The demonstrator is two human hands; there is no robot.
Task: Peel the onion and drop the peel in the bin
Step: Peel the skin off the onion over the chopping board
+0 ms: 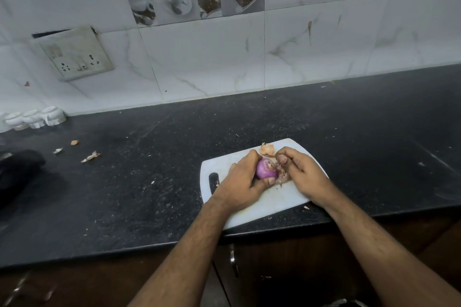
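Observation:
A purple onion (265, 169) sits just above the white cutting board (274, 200), gripped by my left hand (240, 182) with thumb below and fingers over its top. My right hand (300, 169) is curled against the onion's right side, its fingers pinching loose papery peel (282, 177) that hangs there. A torn piece of brown peel (267, 149) lies on the board behind the hands. No bin is in view.
The board lies at the front edge of a black stone counter (149, 182). Scraps of peel (91, 156) lie on the counter at left, by a dark object (17, 169). White cups (35, 118) stand against the tiled wall. A cabinet handle (233, 260) is below.

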